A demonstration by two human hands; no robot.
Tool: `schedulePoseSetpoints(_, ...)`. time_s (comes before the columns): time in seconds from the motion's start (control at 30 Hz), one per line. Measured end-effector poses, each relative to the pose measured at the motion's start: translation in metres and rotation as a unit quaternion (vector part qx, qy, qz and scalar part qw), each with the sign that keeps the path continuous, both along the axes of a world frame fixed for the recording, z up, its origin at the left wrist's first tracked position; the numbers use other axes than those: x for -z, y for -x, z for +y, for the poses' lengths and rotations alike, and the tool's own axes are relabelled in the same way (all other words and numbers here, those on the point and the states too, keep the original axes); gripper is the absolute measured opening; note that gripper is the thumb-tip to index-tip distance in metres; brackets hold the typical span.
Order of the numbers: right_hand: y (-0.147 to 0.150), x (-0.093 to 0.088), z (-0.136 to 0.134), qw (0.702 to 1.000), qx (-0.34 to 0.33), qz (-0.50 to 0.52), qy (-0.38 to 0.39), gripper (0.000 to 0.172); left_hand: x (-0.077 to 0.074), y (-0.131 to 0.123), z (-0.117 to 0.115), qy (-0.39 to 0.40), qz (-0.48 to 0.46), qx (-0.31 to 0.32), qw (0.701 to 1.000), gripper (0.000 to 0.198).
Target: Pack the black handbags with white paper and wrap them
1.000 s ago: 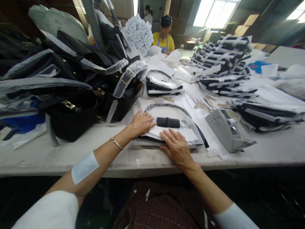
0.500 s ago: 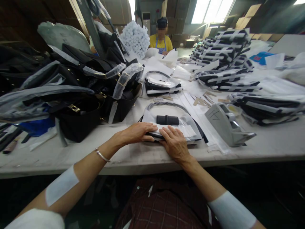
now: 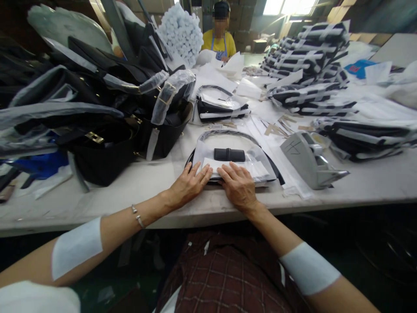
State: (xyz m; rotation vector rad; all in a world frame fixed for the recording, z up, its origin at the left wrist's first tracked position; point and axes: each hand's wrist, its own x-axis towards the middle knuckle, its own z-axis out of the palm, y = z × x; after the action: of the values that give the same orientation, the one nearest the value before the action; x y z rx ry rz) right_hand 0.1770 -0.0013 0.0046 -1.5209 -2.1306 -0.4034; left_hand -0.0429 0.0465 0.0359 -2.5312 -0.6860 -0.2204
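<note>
Right in front of me a black handbag (image 3: 276,171) lies flat on the table, its curved handle (image 3: 230,132) in clear wrap pointing away from me. White paper (image 3: 257,171) covers much of its front, and a dark strap piece (image 3: 229,154) shows above the paper. On the bag's near left edge rests my left hand (image 3: 187,184), fingers stretched out and apart. My right hand (image 3: 239,184) lies flat on the paper at the middle of the near edge, fingers extended.
Black handbags (image 3: 107,152) with wrapped handles crowd the left. Another wrapped bag (image 3: 221,104) lies beyond mine. A grey tape dispenser (image 3: 306,158) stands to the right, before a tall stack of wrapped bags (image 3: 306,61). A person in yellow (image 3: 228,41) sits across the table.
My left hand has shifted left and toward me, its fingers now spread on the bag's edge. My right hand stays on the paper. The view has tilted down slightly.
</note>
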Motion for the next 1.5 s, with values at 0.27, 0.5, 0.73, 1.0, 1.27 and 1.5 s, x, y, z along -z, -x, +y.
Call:
schedulePoseSetpoints(0.27,0.031,-0.006,-0.005,1.000,0.017,0.007,-0.001,0.067,0.001,0.000,0.016,-0.023,-0.031,0.059,0.998,0.039)
schedulePoseSetpoints(0.5,0.027,-0.016,0.016,0.999,0.013,-0.025,-0.046,0.053,-0.017,-0.006,0.025,-0.001,-0.110,0.069,0.992,0.049)
schedulePoseSetpoints(0.73,0.019,-0.025,0.030,0.995,-0.007,-0.062,-0.076,0.025,-0.013,-0.015,0.016,-0.093,-0.120,0.056,0.987,0.043)
schedulePoseSetpoints(1.0,0.025,-0.035,0.030,0.997,-0.006,-0.055,-0.060,0.018,-0.006,-0.018,0.021,-0.163,-0.178,0.062,0.968,0.040)
schedulePoseSetpoints(1.27,0.006,-0.067,0.000,0.985,-0.121,0.051,-0.112,0.028,-0.007,0.001,0.028,-0.127,-0.227,0.062,0.963,0.036)
schedulePoseSetpoints(1.5,-0.121,-0.041,-0.044,0.946,0.071,0.231,-0.216,0.013,-0.018,0.020,0.036,-0.050,-0.291,-0.024,0.955,0.036)
